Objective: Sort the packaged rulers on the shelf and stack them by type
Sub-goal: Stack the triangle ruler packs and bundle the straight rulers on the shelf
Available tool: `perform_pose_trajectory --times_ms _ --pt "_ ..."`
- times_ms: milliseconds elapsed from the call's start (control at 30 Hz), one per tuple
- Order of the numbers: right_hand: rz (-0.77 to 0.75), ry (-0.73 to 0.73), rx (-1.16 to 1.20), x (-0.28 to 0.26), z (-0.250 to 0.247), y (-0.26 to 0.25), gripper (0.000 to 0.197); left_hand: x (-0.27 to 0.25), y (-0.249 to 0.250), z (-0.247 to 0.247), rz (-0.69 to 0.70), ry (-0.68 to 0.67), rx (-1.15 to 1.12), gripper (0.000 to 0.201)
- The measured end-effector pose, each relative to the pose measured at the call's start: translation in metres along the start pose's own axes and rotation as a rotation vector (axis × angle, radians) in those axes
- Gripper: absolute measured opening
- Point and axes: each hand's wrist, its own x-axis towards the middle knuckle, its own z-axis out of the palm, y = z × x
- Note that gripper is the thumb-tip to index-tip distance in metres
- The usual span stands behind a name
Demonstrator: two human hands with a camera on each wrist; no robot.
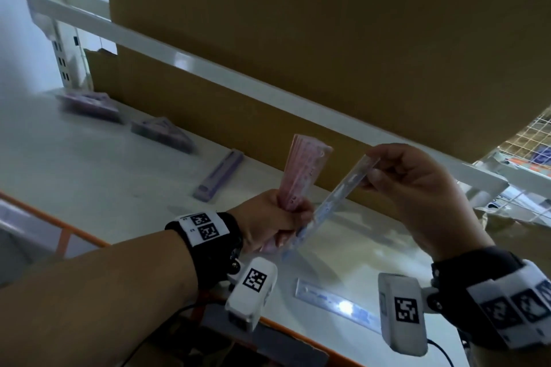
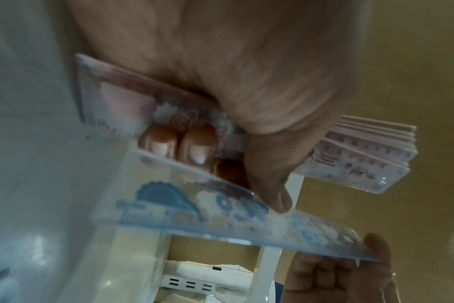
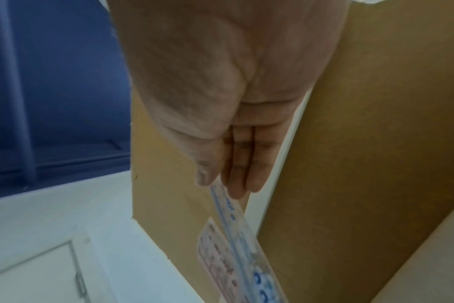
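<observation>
Gripping a fanned bundle of pink rulers [image 1: 304,170] in a closed fist, the left hand [image 1: 268,217] sat near the middle of the head view, its fingers wrapped round the bundle's lower end so that the free ends pointed up toward 1 o'clock. From the left wrist camera two fingertips [image 2: 197,147] showed curled over the pink packaging, and the thumb pressed on the near end of a clear blue-printed ruler [image 1: 337,191]. That ruler ran slantwise from the left hand up toward 2 o'clock, where the right hand [image 1: 417,188] pinched its far end between thumb and fingers; the right wrist view showed the thumb on one face and the fingers [image 3: 241,170] lying nearly straight against the other. Both hands were held above the white shelf [image 1: 89,176]. On the shelf at 6 o'clock from the hands lay another clear blue ruler [image 1: 334,301], flat and near the front edge. At 10 o'clock a purple ruler pack [image 1: 219,174] lay alone, and farther off in the same direction were two blurred piles of purple packets [image 1: 162,132], well apart from the hands. Behind the shelf stood brown cardboard boxes [image 1: 328,24], crossed by a white shelf rail [image 1: 238,80].
</observation>
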Motion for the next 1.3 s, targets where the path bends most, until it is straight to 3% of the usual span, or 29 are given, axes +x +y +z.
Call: perform_pose_trajectory --times_ms 100,267,333,400,533,633,700,800,867,967,1067,1300 --pt "-0.071 -0.002 -0.114 0.002 -0.002 -0.001 0.016 -0.001 0.000 -0.002 -0.035 -0.055 -0.009 0.019" --pt "-0.199 -0.122 -0.456 0.006 0.004 -0.018 0.011 -0.001 0.006 -0.002 -0.074 -0.175 -0.020 0.076" --pt "-0.302 -0.160 -0.606 0.009 0.007 -0.030 0.016 -0.002 0.008 -0.001 -0.033 -0.247 -0.073 0.082" --pt "-0.356 -0.174 -0.644 0.013 0.011 -0.041 0.014 -0.003 0.007 0.000 -0.012 -0.243 -0.052 0.075" --pt "-0.463 -0.121 -0.730 0.017 0.025 -0.051 0.015 -0.001 0.003 -0.001 0.017 -0.169 0.076 0.024" --pt "-0.489 -0.071 -0.759 0.011 0.035 -0.052 0.031 0.000 0.000 -0.003 0.000 -0.154 0.077 0.021" --pt "-0.434 0.004 -0.763 0.004 0.033 -0.052 0.035 0.000 -0.002 -0.005 -0.006 -0.144 0.080 0.025" --pt "-0.275 0.023 -0.859 -0.004 0.020 -0.051 0.023 -0.002 -0.004 -0.006 -0.011 -0.126 0.064 0.035" --pt "-0.051 -0.210 -1.056 -0.009 0.007 -0.045 0.025 -0.001 -0.005 -0.005 -0.018 -0.117 0.028 0.041" --pt "0.260 -0.757 -1.216 -0.029 -0.004 -0.027 0.041 0.000 -0.005 -0.003 -0.024 -0.095 -0.015 0.043" --pt "0.346 -0.998 -1.308 -0.057 -0.007 -0.002 0.058 0.000 -0.003 0.000 -0.015 -0.098 -0.031 0.035" --pt "0.439 -0.945 -1.275 -0.072 -0.031 0.031 0.036 -0.001 0.000 0.001 0.014 -0.114 -0.006 0.034"
